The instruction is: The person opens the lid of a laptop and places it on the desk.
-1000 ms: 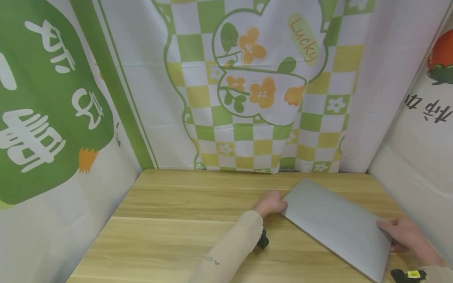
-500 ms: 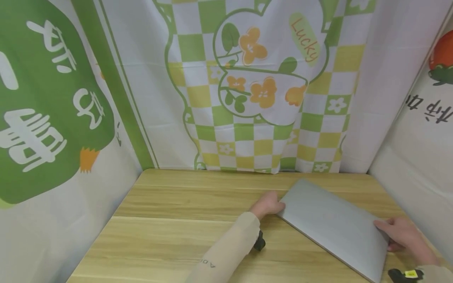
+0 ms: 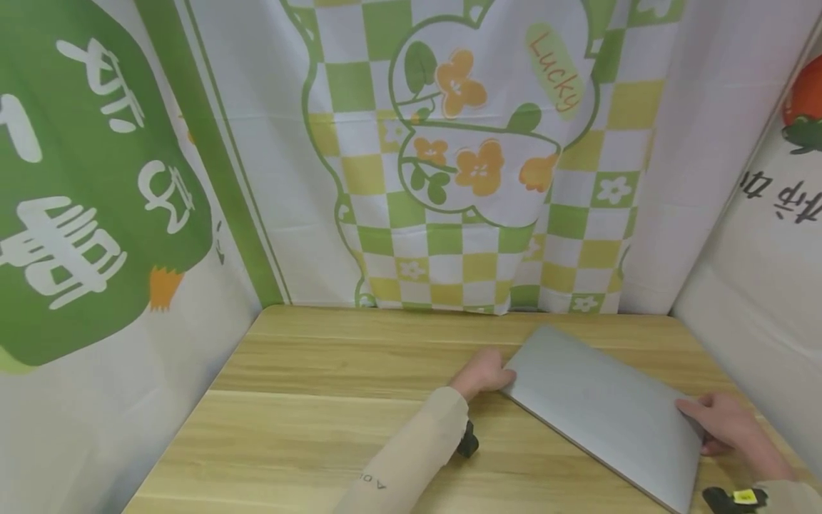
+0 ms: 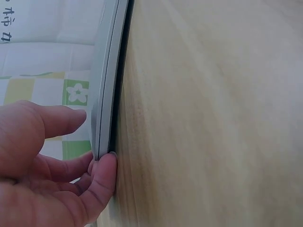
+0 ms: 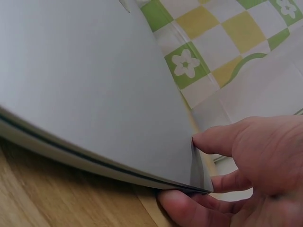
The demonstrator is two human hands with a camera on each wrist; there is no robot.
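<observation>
Toward the right of the tabletop [image 3: 302, 435], the left hand [image 3: 484, 371] and right hand [image 3: 726, 420] grip opposite ends of a laptop [image 3: 606, 414], apparently positioning it; moving it calls for matched motion.

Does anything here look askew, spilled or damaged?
Only the angle stands out: the closed silver laptop is skewed relative to the edges of the wooden table. The left hand and right hand hold its opposite ends, so that may be deliberate. No spill or damage is visible.
</observation>
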